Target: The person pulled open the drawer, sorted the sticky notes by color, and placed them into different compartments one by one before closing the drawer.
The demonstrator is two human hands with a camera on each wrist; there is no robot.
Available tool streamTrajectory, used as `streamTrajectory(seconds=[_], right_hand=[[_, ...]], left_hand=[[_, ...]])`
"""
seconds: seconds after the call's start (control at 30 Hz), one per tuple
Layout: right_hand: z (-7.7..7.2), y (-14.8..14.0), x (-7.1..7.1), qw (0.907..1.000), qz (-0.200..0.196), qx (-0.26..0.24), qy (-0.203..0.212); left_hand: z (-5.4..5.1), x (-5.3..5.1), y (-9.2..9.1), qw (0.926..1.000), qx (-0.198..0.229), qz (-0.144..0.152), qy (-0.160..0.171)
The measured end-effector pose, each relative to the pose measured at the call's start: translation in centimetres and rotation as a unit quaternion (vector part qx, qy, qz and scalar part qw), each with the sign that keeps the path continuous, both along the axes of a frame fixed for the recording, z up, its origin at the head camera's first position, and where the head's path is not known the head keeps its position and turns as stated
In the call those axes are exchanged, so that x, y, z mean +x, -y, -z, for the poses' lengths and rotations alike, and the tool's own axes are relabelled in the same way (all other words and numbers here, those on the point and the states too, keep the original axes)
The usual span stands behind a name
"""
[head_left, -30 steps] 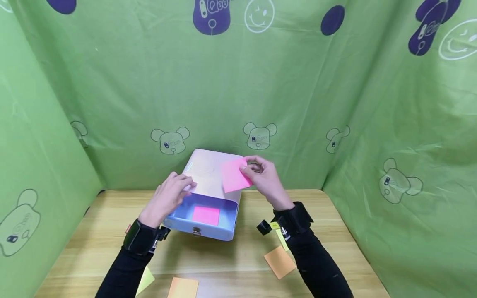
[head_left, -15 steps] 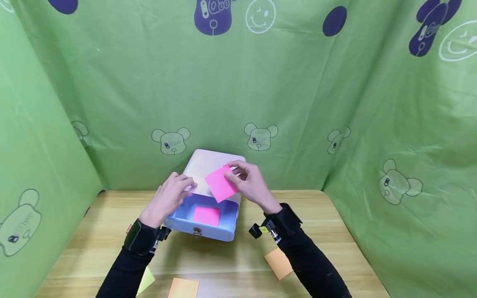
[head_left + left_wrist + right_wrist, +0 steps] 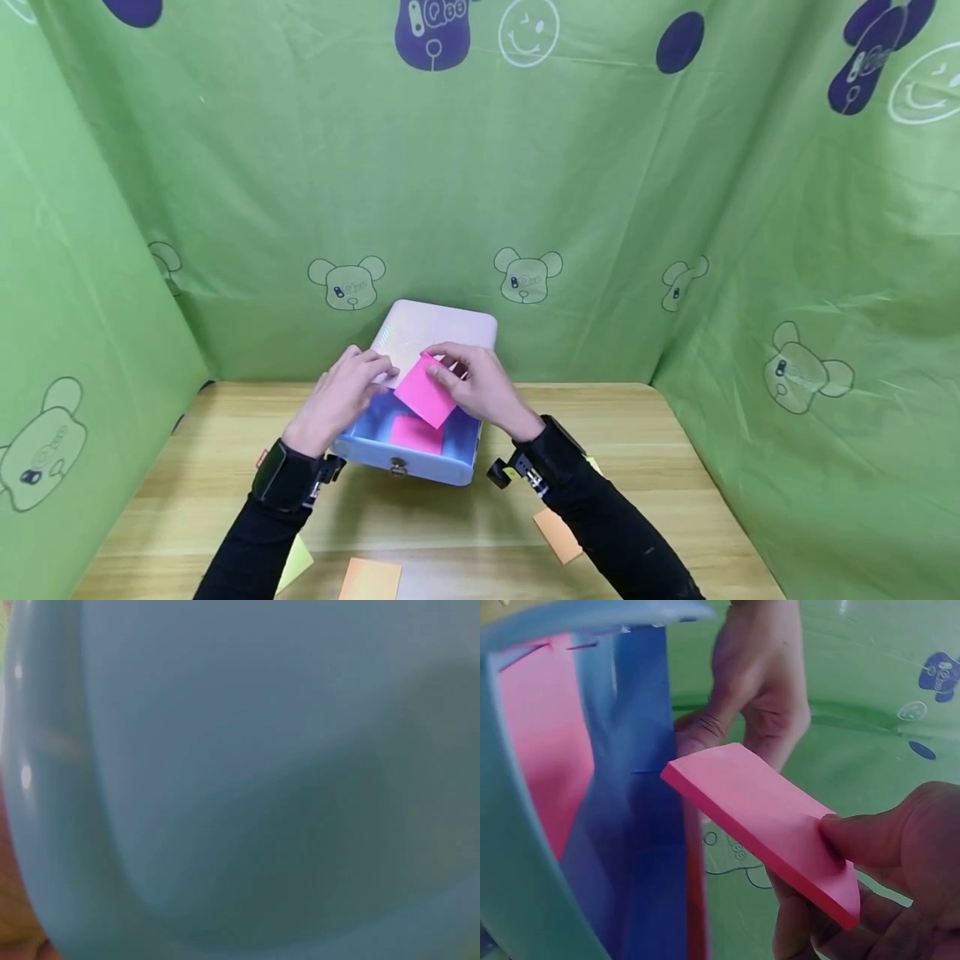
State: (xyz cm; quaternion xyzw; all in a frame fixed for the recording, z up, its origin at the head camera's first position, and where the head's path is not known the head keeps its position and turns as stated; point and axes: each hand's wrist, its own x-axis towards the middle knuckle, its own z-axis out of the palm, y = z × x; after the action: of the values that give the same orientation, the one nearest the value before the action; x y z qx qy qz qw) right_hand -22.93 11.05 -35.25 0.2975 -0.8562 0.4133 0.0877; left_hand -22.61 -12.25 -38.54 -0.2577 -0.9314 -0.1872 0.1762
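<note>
While gripping lid (image 3: 446,325) with left hand (image 3: 341,402), pinches pad (image 3: 424,393) with right hand (image 3: 486,387) above box (image 3: 438,469) holding note (image 3: 412,436) by table's far edge (image 3: 592,389).

Bright head view, dimmer wrist views, left one blurred

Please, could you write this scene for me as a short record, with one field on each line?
Container: light blue rectangular box with a metal clasp in front, open
Inside it: bright pink square paper pad
Left hand: grips the pale flat lid at its edge
Right hand: pinches another bright pink square paper pad, tilted
Table: pale wood-grained surface
Lying on it: orange paper note, second orange paper note, yellow-green paper note, all partly hidden or cut off
Backdrop: green printed cloth
</note>
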Motion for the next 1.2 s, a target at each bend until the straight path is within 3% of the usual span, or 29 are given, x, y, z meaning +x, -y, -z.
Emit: streamTrajectory(seconds=[0.37,0.63,0.8,1.2], right_hand=[[0.6,1.0,0.3,0.9982,-0.023,0.051,0.021],[0.6,1.2,0.8,0.9950,-0.052,0.084,-0.016],[0.9,1.5,0.8,0.9926,-0.071,0.097,-0.018],[1.8,2.2,0.9,0.9850,-0.109,0.134,0.014]], left_hand=[[-0.1,0.0,0.0,0.9999,0.010,0.008,-0.002],[-0.1,0.0,-0.1,0.9999,0.007,0.008,-0.001],[-0.2,-0.1,-0.1,0.9999,0.006,0.009,-0.002],[-0.1,-0.2,-0.1,1.0000,0.003,0.008,-0.001]])
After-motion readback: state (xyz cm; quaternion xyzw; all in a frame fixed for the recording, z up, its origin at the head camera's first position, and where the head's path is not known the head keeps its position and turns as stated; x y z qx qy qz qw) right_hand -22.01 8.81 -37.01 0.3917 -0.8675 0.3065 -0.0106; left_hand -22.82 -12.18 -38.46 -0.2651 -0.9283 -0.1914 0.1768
